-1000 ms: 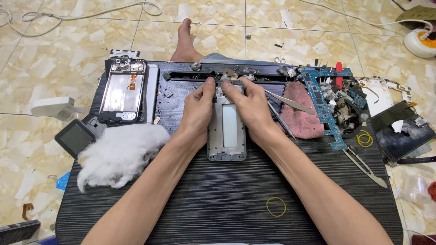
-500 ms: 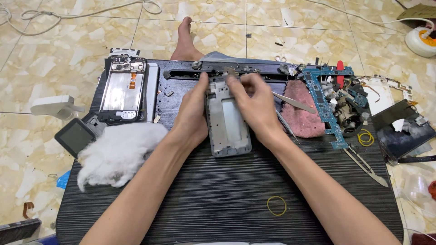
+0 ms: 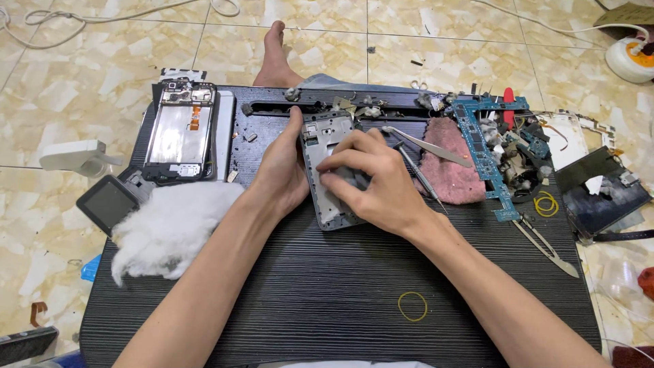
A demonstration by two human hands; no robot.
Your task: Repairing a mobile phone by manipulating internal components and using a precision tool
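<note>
Two bare hands work on one grey phone frame (image 3: 325,146) at the middle of a black ribbed board (image 3: 340,300).

One opened phone (image 3: 181,131) lies at the board's far left, one white cotton wad (image 3: 169,228) below it, one pink cloth (image 3: 446,163) and one blue circuit board (image 3: 482,153) to the right, two yellow rubber bands apart. The left hand (image 3: 281,170) grips the frame's left edge; the right hand (image 3: 371,178) presses fingers down on its face, covering the lower half. The frame is flat, rectangular, slightly tilted.
</note>
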